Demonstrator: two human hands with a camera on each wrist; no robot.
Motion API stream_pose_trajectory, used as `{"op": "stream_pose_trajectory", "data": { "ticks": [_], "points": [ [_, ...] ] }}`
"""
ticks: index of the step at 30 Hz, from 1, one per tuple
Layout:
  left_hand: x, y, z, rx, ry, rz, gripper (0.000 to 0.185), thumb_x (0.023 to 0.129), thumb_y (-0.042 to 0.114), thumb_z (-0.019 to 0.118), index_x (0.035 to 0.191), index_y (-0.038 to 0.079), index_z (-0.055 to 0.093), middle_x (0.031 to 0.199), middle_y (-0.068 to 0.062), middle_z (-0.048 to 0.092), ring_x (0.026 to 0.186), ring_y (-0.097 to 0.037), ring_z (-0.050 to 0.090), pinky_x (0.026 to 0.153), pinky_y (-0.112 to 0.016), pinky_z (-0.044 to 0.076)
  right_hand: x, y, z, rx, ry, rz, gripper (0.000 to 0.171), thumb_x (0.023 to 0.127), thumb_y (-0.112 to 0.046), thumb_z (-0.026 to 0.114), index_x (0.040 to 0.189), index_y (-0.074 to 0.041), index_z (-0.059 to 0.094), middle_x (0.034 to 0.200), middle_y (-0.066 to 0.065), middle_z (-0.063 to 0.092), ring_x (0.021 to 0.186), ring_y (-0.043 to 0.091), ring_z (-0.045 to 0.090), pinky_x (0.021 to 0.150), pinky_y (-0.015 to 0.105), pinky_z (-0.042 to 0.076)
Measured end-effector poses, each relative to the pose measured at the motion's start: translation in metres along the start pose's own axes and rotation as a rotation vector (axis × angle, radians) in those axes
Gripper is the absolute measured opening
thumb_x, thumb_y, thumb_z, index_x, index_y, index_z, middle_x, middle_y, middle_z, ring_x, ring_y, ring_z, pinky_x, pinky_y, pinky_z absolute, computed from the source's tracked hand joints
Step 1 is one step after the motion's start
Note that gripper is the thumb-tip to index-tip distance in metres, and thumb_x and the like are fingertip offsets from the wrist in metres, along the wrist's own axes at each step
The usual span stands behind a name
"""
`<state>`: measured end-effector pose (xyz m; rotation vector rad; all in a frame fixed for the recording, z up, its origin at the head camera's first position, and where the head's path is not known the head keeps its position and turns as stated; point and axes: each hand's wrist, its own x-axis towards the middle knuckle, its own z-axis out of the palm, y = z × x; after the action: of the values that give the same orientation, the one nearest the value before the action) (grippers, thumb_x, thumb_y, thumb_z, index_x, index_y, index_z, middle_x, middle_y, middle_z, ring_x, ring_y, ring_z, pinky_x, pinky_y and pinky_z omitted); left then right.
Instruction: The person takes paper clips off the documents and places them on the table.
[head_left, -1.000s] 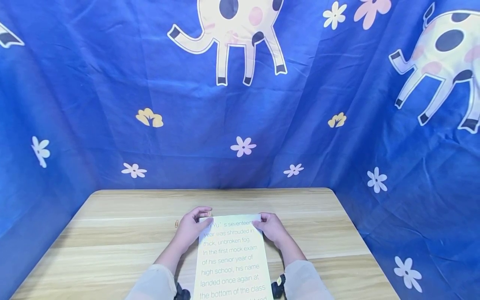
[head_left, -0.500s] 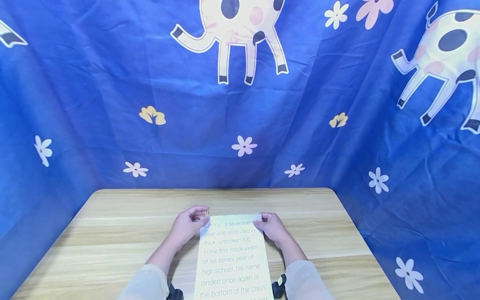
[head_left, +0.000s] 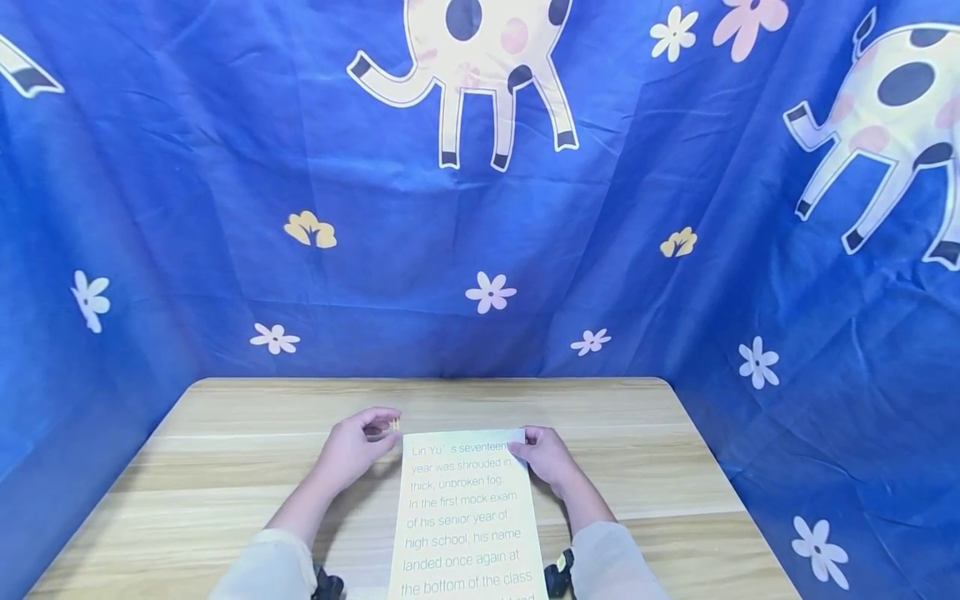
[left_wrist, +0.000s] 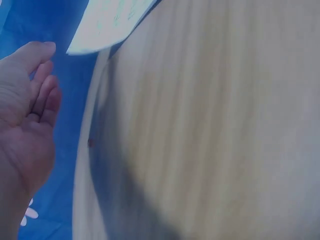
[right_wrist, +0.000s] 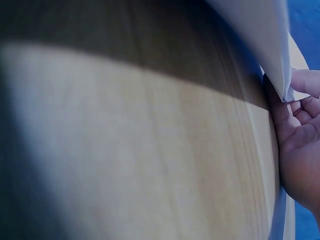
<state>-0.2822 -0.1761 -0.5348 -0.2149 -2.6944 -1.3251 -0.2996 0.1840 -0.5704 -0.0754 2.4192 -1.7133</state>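
Head view: the printed sheet (head_left: 465,508) lies lengthwise on the worktop (head_left: 225,467), its top edge away from me and its lower end running out of frame. The right hand (head_left: 547,457) holds the sheet's top right corner, with fingers curled over the edge. The left hand (head_left: 352,448) hangs just beside the top left corner, apart from the paper. Thumb and forefinger pinch a tiny gold item, which I take to be a paper clip (head_left: 393,425), though it is too small to be sure. My judgement is that the clip is in hand and not yet on the sheet. The next move calls for bringing the clip's open end square to the top edge while the right hand keeps the corner from sliding. The left wrist view shows the palm (left_wrist: 25,125) with fingers loosely bent and the sheet corner (left_wrist: 107,22) beyond them, but no clip. The right wrist view adds what the head view lacks: the corner (right_wrist: 280,75) is lifted off the wood and rests on the fingertips (right_wrist: 306,82).
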Motion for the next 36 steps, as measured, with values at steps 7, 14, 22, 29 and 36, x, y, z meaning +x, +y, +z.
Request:
{"op": "stream_pose_trajectory", "data": {
  "ticks": [7, 14, 22, 29, 36],
  "points": [
    [0.007, -0.014, -0.024, 0.018, 0.038, -0.021, 0.042, 0.098, 0.026, 0.081, 0.137, 0.012, 0.072, 0.128, -0.019, 0.076, 0.122, -0.041, 0.071, 0.11, -0.06, 0.057, 0.001, 0.0, 0.001, -0.013, 0.012, 0.005, 0.021, 0.101, -0.015, 0.074, 0.116, -0.002, 0.078, 0.102, 0.006, 0.08, 0.094, 0.014, 0.069, 0.089, 0.029, 0.056],
    [0.006, -0.031, -0.029, 0.017, 0.012, -0.076, 0.046, 0.099, 0.029, 0.081, 0.14, 0.013, 0.071, 0.135, -0.022, 0.074, 0.126, -0.041, 0.07, 0.113, -0.06, 0.055, 0.001, -0.001, 0.001, -0.005, 0.009, -0.017, 0.018, 0.101, -0.013, 0.074, 0.113, -0.001, 0.078, 0.098, 0.006, 0.08, 0.09, 0.013, 0.068, 0.086, 0.028, 0.056],
    [0.005, -0.044, -0.024, 0.039, -0.067, -0.09, 0.044, 0.098, 0.03, 0.081, 0.136, 0.011, 0.073, 0.137, -0.017, 0.076, 0.13, -0.041, 0.069, 0.116, -0.06, 0.053, 0.0, -0.002, 0.003, 0.011, 0.006, 0.001, 0.017, 0.102, -0.014, 0.073, 0.112, -0.001, 0.079, 0.099, 0.007, 0.08, 0.09, 0.014, 0.069, 0.086, 0.027, 0.055],
    [0.007, -0.048, -0.023, 0.099, -0.096, -0.039, 0.039, 0.096, 0.026, 0.083, 0.13, 0.01, 0.075, 0.135, -0.016, 0.076, 0.129, -0.043, 0.069, 0.116, -0.062, 0.051, -0.001, -0.002, 0.003, 0.014, 0.011, -0.004, 0.017, 0.102, -0.014, 0.073, 0.112, -0.001, 0.078, 0.1, 0.009, 0.08, 0.089, 0.015, 0.069, 0.085, 0.029, 0.056],
    [0.009, -0.051, -0.023, 0.143, -0.108, 0.018, 0.036, 0.093, 0.023, 0.085, 0.127, 0.011, 0.078, 0.14, -0.017, 0.073, 0.132, -0.043, 0.067, 0.118, -0.062, 0.05, 0.0, -0.003, 0.003, 0.016, 0.012, -0.005, 0.018, 0.102, -0.014, 0.073, 0.112, 0.0, 0.078, 0.1, 0.008, 0.08, 0.089, 0.013, 0.069, 0.084, 0.027, 0.056]
  ]
}}
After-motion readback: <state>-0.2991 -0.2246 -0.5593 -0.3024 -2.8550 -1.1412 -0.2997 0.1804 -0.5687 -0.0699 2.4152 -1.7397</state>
